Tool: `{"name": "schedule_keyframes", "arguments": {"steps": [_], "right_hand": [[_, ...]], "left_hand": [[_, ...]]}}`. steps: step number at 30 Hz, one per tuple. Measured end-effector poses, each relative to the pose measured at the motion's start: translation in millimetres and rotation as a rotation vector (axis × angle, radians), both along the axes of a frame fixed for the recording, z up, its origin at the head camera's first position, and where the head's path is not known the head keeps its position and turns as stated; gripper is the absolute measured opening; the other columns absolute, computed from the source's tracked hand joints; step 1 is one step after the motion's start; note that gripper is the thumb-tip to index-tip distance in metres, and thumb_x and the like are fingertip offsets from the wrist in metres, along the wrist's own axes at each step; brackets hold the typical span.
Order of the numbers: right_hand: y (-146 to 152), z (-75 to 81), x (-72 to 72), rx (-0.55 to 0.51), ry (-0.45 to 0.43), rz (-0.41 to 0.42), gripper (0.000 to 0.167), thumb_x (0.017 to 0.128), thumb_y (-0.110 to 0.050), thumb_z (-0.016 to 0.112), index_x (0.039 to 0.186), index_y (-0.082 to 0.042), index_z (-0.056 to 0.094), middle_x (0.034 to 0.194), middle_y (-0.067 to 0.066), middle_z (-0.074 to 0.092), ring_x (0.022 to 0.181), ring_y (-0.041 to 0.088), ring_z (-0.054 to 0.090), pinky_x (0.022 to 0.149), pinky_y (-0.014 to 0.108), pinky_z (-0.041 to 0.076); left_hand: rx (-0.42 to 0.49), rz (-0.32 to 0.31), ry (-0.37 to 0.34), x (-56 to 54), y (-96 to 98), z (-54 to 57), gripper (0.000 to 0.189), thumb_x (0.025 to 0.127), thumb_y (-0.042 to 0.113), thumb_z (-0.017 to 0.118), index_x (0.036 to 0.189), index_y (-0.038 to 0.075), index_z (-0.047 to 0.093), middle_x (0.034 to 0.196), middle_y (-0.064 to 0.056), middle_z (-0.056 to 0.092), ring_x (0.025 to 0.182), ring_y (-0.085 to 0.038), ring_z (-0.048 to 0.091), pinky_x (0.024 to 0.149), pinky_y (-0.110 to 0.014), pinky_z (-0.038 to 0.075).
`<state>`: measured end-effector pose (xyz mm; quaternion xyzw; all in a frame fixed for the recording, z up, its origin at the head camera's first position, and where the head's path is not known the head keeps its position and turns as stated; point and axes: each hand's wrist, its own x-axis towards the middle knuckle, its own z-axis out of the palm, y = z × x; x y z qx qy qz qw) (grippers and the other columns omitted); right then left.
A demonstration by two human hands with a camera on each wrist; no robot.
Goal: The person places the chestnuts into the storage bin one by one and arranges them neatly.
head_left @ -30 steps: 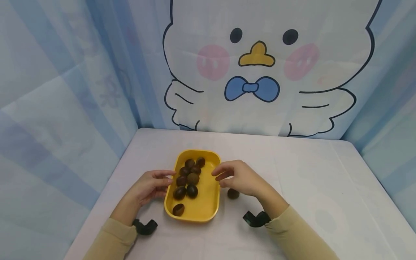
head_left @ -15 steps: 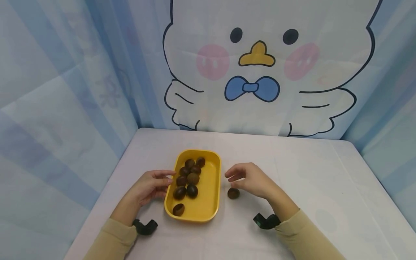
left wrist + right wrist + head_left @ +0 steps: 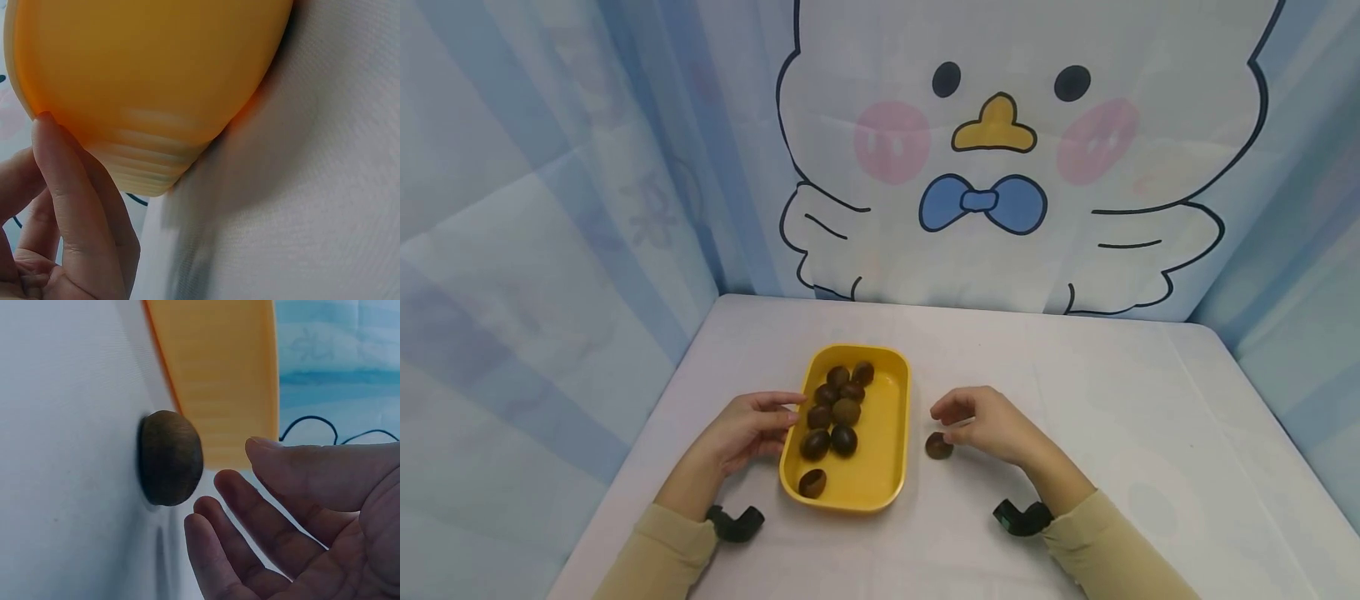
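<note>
A shallow yellow tray stands on the table with several brown chestnuts inside, mostly along its left and upper part. At the tray's left edge my left hand holds the rim, fingertips against the outer wall in the left wrist view. One loose chestnut lies on the cloth right of the tray. My right hand hovers just beside and above it, fingers loosely bent and parted. In the right wrist view a gap shows between the fingertips and that chestnut; nothing is held.
White cloth covers the table. A curtain with a cartoon bird hangs behind the far edge, and blue-white curtains close the sides. Dark curved pieces sit at both wrists.
My right hand has moved from the tray's right rim rightward, then down toward the loose chestnut. The left hand, tray and chestnuts have stayed in place.
</note>
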<state>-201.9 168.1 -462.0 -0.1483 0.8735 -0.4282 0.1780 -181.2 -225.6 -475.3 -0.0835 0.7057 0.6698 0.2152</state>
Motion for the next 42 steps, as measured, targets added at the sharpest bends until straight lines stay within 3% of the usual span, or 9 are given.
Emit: {"name": "schedule_keyframes", "arguments": {"steps": [8, 15, 28, 36, 42], "right_hand": [[0.3, -9.4, 0.9, -0.004, -0.026, 0.001, 0.033, 0.085, 0.0, 0.082, 0.117, -0.009, 0.078, 0.119, 0.005, 0.079, 0.11, 0.02, 0.072, 0.101, 0.044, 0.061], [1.1, -15.3, 1.1, 0.02, 0.002, 0.029, 0.033, 0.083, -0.004, 0.087, 0.115, -0.009, 0.079, 0.106, 0.002, 0.078, 0.098, 0.017, 0.069, 0.091, 0.035, 0.059], [-7.0, -21.4, 1.2, 0.048, 0.023, 0.028, 0.032, 0.083, -0.007, 0.089, 0.112, -0.014, 0.079, 0.1, -0.001, 0.073, 0.094, 0.016, 0.063, 0.087, 0.032, 0.053], [-4.3, -23.4, 3.3, 0.015, 0.046, 0.1, 0.032, 0.085, -0.005, 0.088, 0.114, -0.014, 0.077, 0.107, -0.002, 0.077, 0.097, 0.014, 0.069, 0.088, 0.031, 0.059], [-0.3, -24.5, 4.0, 0.01, 0.063, 0.106, 0.032, 0.087, -0.006, 0.088, 0.115, -0.015, 0.077, 0.11, -0.001, 0.076, 0.099, 0.015, 0.068, 0.088, 0.028, 0.059]], "left_hand": [[0.0, 0.002, -0.005, -0.3, 0.4, -1.0, 0.05, 0.099, 0.018, 0.076, 0.146, 0.006, 0.065, 0.096, -0.003, 0.071, 0.074, -0.015, 0.071, 0.067, -0.026, 0.065], [-0.005, 0.002, -0.005, 0.0, 0.7, -1.0, 0.05, 0.099, 0.018, 0.076, 0.146, 0.006, 0.066, 0.097, -0.003, 0.072, 0.075, -0.016, 0.071, 0.067, -0.025, 0.065], [0.006, -0.006, -0.008, -1.1, 0.2, -1.9, 0.05, 0.099, 0.017, 0.076, 0.146, 0.005, 0.065, 0.097, -0.003, 0.073, 0.075, -0.016, 0.071, 0.067, -0.026, 0.065], [0.011, -0.003, -0.013, -0.8, -0.1, -1.9, 0.05, 0.099, 0.017, 0.076, 0.146, 0.005, 0.065, 0.096, -0.001, 0.072, 0.074, -0.015, 0.069, 0.066, -0.025, 0.064], [0.018, -0.005, -0.012, 0.0, -0.6, -2.4, 0.05, 0.099, 0.017, 0.076, 0.147, 0.004, 0.065, 0.095, -0.001, 0.073, 0.074, -0.015, 0.07, 0.066, -0.024, 0.064]]}}
